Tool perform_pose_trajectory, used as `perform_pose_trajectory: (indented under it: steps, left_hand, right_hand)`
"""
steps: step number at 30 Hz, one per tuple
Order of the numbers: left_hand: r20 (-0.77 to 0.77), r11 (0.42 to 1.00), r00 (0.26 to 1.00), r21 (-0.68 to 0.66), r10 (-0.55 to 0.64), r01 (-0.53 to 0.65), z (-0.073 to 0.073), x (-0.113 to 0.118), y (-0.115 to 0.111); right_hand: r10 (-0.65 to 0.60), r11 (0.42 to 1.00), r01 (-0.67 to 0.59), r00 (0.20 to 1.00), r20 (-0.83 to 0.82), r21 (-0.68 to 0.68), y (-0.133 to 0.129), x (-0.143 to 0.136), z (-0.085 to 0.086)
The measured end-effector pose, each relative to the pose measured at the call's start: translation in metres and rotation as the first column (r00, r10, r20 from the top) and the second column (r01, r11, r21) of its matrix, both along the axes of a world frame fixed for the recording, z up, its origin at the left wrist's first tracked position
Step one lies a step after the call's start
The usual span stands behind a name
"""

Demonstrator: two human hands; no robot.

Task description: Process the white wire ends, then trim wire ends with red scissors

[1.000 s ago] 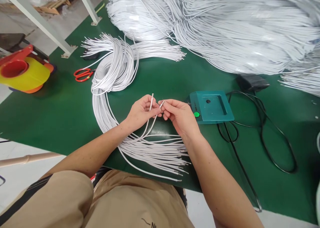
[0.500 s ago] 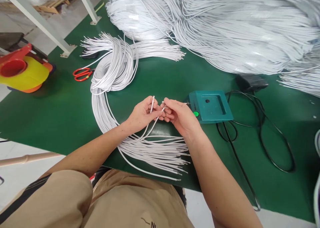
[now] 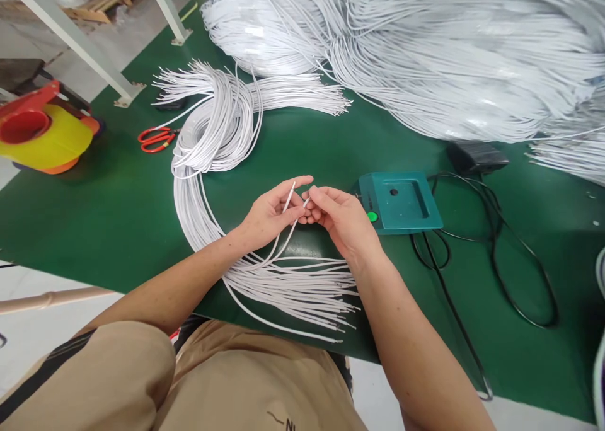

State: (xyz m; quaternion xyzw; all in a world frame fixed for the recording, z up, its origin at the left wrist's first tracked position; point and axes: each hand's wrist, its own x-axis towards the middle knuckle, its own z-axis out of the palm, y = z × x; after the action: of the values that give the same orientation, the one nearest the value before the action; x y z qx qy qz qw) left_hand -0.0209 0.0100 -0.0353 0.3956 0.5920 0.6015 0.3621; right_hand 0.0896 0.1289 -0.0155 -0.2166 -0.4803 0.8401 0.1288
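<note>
My left hand [image 3: 271,213] holds two white cables [image 3: 289,198] that rise from a bundle of white cables [image 3: 288,289] below. One passes between its fingers with its end pointing up; the other lies under the thumb, and the index finger is stretched out. At that second cable's tip, my right hand [image 3: 343,220] pinches with thumb and fingers. The fingertips of both hands almost meet, and the tip itself is mostly hidden. Just right of my right hand sits a teal device [image 3: 401,201] with a lit green button.
Coiled white cables [image 3: 215,125] and red-handled scissors [image 3: 157,139] lie at the left, beyond my left arm. A yellow and red container [image 3: 51,135] stands further left. Large heaps of white cable [image 3: 454,53] fill the back. A black adapter [image 3: 476,157] and black cords [image 3: 515,242] are on the right.
My left index finger has stretched out to the right, away from the upright cable end. My right fingers have closed in on the other cable's tip.
</note>
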Motion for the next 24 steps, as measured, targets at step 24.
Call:
perform_pose_trajectory:
  steps: [24]
  left_hand:
    - [0.188, 0.974, 0.975, -0.214, 0.119, -0.078, -0.003, -0.011, 0.007]
  right_hand:
    - [-0.31, -0.365, -0.304, 0.931, 0.193, 0.88, 0.032, 0.015, -0.003]
